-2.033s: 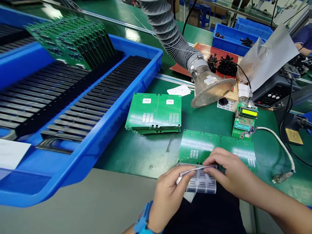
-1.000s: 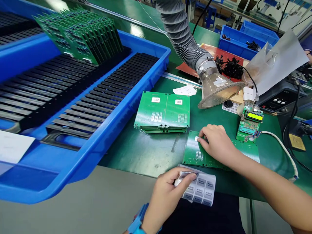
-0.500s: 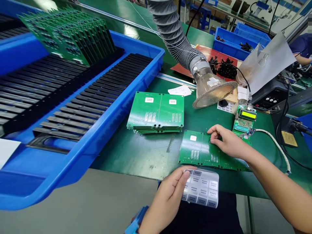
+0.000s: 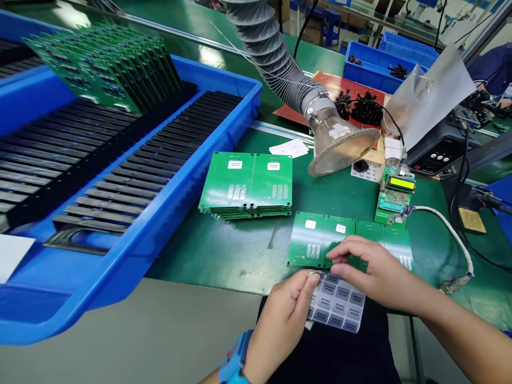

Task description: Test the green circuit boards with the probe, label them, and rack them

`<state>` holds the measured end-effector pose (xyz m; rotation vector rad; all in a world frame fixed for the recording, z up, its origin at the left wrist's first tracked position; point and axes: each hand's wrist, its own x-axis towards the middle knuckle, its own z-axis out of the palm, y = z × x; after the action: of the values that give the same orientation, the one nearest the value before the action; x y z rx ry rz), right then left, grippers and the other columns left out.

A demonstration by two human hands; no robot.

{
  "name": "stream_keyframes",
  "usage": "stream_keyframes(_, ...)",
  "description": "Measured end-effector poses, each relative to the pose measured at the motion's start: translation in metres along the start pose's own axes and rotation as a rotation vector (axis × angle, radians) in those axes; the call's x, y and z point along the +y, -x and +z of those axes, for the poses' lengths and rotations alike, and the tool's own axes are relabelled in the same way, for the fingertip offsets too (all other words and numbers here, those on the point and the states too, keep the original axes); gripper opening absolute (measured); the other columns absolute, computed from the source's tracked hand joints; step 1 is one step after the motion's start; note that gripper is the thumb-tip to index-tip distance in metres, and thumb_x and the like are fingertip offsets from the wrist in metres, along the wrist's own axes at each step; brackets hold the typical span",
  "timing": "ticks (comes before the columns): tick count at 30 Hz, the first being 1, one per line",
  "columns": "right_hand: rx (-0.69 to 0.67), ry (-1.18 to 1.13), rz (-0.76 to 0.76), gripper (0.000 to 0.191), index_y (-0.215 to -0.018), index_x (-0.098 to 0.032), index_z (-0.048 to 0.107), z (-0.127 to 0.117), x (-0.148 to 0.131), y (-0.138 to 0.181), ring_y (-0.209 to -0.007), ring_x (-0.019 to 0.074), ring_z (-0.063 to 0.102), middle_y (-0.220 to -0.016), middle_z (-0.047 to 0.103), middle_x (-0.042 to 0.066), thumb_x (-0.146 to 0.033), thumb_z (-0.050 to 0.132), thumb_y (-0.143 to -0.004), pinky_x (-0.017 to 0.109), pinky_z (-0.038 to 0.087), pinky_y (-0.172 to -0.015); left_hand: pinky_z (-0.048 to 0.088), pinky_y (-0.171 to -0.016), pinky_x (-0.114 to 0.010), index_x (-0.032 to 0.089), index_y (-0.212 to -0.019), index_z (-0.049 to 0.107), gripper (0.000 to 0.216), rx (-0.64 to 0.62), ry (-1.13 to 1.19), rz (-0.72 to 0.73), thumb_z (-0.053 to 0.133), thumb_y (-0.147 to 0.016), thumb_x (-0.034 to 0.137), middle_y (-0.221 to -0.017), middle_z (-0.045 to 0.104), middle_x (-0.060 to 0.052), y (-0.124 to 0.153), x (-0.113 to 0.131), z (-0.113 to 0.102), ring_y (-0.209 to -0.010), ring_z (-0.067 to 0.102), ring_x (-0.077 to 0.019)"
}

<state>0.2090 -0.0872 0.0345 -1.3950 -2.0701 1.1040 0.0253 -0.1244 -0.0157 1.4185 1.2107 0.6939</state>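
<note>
Sticker sheet [image 4: 338, 306]; lower edge free

I count two hands at work, the left hand [image 4: 286, 312] and the right hand [image 4: 370, 269], and one sheet of labels [image 4: 338, 304]. The table [image 4: 224, 250] has one stack of boards [image 4: 256, 184] and two flat boards [image 4: 320, 240]; four white labels [image 4: 235, 165] show, two on each group (the upright boards [image 4: 108, 69] are packed too tightly to count). One hose [image 4: 272, 50], one lit screen [image 4: 401, 183].
</note>
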Motion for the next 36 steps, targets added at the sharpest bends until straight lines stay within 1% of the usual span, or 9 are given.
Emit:
stream_keyframes(2,-0.039,-0.092,0.063,0.003,-0.084,-0.020,0.064,0.008,-0.008,0.000,-0.079,0.0152,0.061,-0.081,0.064,0.002,-0.018,0.063,-0.081,0.028,0.049,-0.072,0.030,-0.052,-0.023,0.021,-0.065,0.043,0.033,0.006,-0.027,0.009,0.035,-0.093,0.037,-0.059,0.039,0.005,-0.001,0.001,0.001,-0.054,0.038,-0.0120)
stream_keyframes(7,0.015,-0.231,0.137,0.009,-0.072,-0.020,0.062,0.014,-0.006,0.002,-0.070,0.0134,0.057,-0.072,0.061,0.000,-0.017,0.060,-0.080,0.025,0.047,-0.065,0.024,-0.046,-0.023,0.022,-0.055,0.029,0.042,0.054,-0.069,-0.020,0.037,-0.090,0.043,-0.051,0.028,0.006,0.000,-0.002,0.002,-0.048,0.029,-0.0103)
stream_keyframes(12,0.200,-0.083,0.278,0.012,-0.074,-0.019,0.060,-0.030,0.030,0.002,-0.069,0.0143,0.054,-0.073,0.060,0.001,-0.026,0.055,-0.082,0.026,0.044,-0.065,0.030,-0.042,-0.021,0.020,-0.059,0.045,0.047,-0.071,0.162,-0.216,0.044,-0.081,0.061,-0.049,0.039,0.005,-0.002,-0.003,0.000,-0.044,0.037,-0.0096)
stream_keyframes(15,0.084,0.070,0.413,0.014,-0.070,-0.018,0.058,-0.055,0.055,-0.001,-0.061,0.0129,0.050,-0.065,0.057,0.000,-0.027,0.056,-0.080,0.024,0.037,-0.055,0.034,-0.038,-0.021,0.018,-0.069,0.054,0.057,-0.136,0.336,-0.352,0.051,-0.069,0.075,-0.048,0.047,0.005,-0.004,-0.001,0.000,-0.040,0.041,-0.0100)
stream_keyframes(18,0.021,0.160,0.463,0.013,-0.070,-0.018,0.058,-0.060,0.068,-0.005,-0.056,0.0118,0.049,-0.061,0.056,-0.002,-0.025,0.055,-0.080,0.023,0.032,-0.051,0.034,-0.035,-0.019,0.017,-0.073,0.058,0.061,-0.141,0.440,-0.412,0.059,-0.061,0.077,-0.046,0.049,0.005,-0.003,0.004,0.001,-0.038,0.042,-0.0093)
stream_keyframes(23,0.050,0.231,0.456,0.013,-0.071,-0.019,0.058,-0.054,0.070,-0.008,-0.059,0.0131,0.051,-0.063,0.057,-0.001,-0.025,0.053,-0.082,0.024,0.034,-0.054,0.034,-0.035,-0.017,0.016,-0.075,0.061,0.058,-0.096,0.490,-0.461,0.064,-0.062,0.073,-0.046,0.049,0.006,0.001,0.012,0.003,-0.038,0.042,-0.0072)
stream_keyframes(28,0.072,0.338,0.400,0.013,-0.070,-0.019,0.056,-0.050,0.069,-0.009,-0.061,0.0143,0.052,-0.066,0.058,0.000,-0.021,0.053,-0.082,0.026,0.035,-0.057,0.034,-0.036,-0.017,0.015,-0.076,0.061,0.059,-0.112,0.499,-0.490,0.068,-0.058,0.072,-0.047,0.052,0.005,-0.001,0.008,0.003,-0.040,0.046,-0.0081)
stream_keyframes(32,0.190,0.489,0.296,0.010,-0.078,-0.019,0.051,-0.049,0.063,-0.006,-0.068,0.0168,0.052,-0.071,0.055,0.000,-0.018,0.061,-0.076,0.029,0.037,-0.064,0.036,-0.038,-0.018,0.016,-0.080,0.061,0.062,-0.162,0.526,-0.527,0.069,-0.056,0.072,-0.049,0.053,0.005,-0.004,0.001,0.002,-0.042,0.047,-0.0095)
stream_keyframes(36,0.324,0.308,0.208,0.019,-0.091,-0.021,0.045,-0.071,0.068,0.008,-0.073,0.0167,0.054,-0.078,0.053,0.000,-0.015,0.057,-0.076,0.030,0.043,-0.068,0.036,-0.039,-0.019,0.017,-0.083,0.061,0.059,-0.146,0.551,-0.566,0.068,-0.059,0.071,-0.052,0.052,0.005,-0.002,0.005,0.000,-0.044,0.045,-0.0097)
